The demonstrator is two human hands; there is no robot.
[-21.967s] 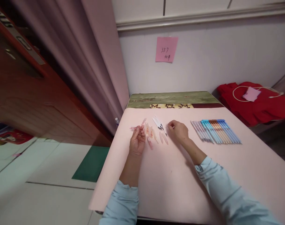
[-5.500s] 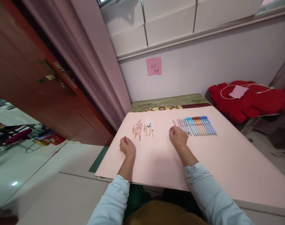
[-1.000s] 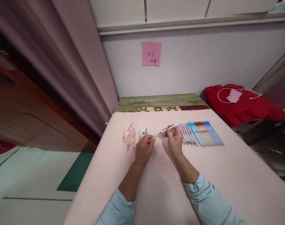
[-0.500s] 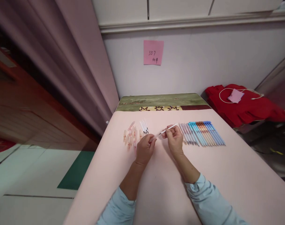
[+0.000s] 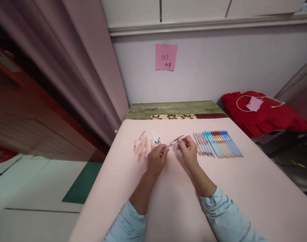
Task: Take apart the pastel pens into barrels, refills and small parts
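Observation:
Above the middle of the table, my right hand (image 5: 188, 151) pinches a slim white pen refill (image 5: 185, 136). The dark tip of the refill points left and down into a pale, see-through pen barrel (image 5: 168, 147). My left hand (image 5: 156, 158) is closed round that barrel, and its fingers hide most of it. Just beyond my left hand lies a small fan of white refills (image 5: 155, 134) with dark tips. To its left are several loose clear and pinkish pen parts (image 5: 140, 146). A row of pens (image 5: 219, 144) in grey, light blue, brown and blue lies right of my right hand.
A pale pink sheet (image 5: 178, 201) covers most of the table, with a green patterned strip (image 5: 168, 107) along the far edge. Behind stands a wall with a pink note (image 5: 166, 57). Red cloth (image 5: 266, 117) with a white cable lies at the right, and a curtain (image 5: 92, 67) hangs left.
The refill has slid left and down, deeper into the barrel in my left hand. My right hand has barely shifted, and the things on the table lie as before.

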